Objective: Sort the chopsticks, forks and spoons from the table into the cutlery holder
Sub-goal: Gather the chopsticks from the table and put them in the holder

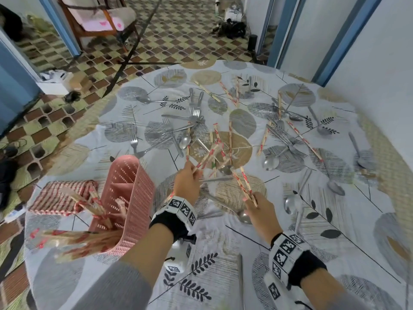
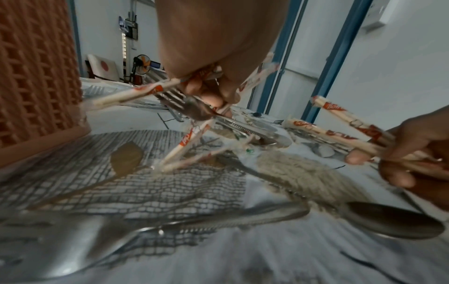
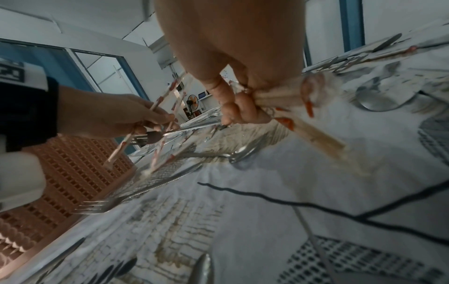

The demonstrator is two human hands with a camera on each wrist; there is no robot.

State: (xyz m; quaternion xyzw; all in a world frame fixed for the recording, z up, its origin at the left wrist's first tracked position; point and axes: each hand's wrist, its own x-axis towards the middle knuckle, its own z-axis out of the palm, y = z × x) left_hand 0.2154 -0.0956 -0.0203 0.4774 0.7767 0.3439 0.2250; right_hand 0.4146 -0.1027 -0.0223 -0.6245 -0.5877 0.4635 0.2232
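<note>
**Both hands hold chopsticks over the strewn table**

A round table (image 1: 245,253) under a leaf-print cloth stands on a checkered tile floor (image 1: 178,30), close to white walls with blue frames. A wooden chair (image 1: 96,19) stands beyond it.

The left hand (image 1: 186,182) has its fingers curled round several paper-wrapped chopsticks (image 1: 206,156) that fan up and away from it; the left wrist view shows a fork (image 2: 192,107) pinched in the same fingers. The right hand (image 1: 260,212) grips a pair of chopsticks (image 1: 245,186) by one end, their far ends pointing toward the left hand. Both hands hover above the cloth.

The pink holder (image 1: 131,198) stands just left of the left wrist, with wrapped chopsticks (image 1: 98,206) already in one compartment. A checked cloth (image 1: 58,198) lies beyond it.

Forks (image 1: 196,108), spoons (image 1: 292,203) and more chopsticks (image 1: 263,139) lie scattered across the table ahead of both hands, many crossing one another. One spoon (image 1: 244,217) lies touching or just beside the right hand.
</note>
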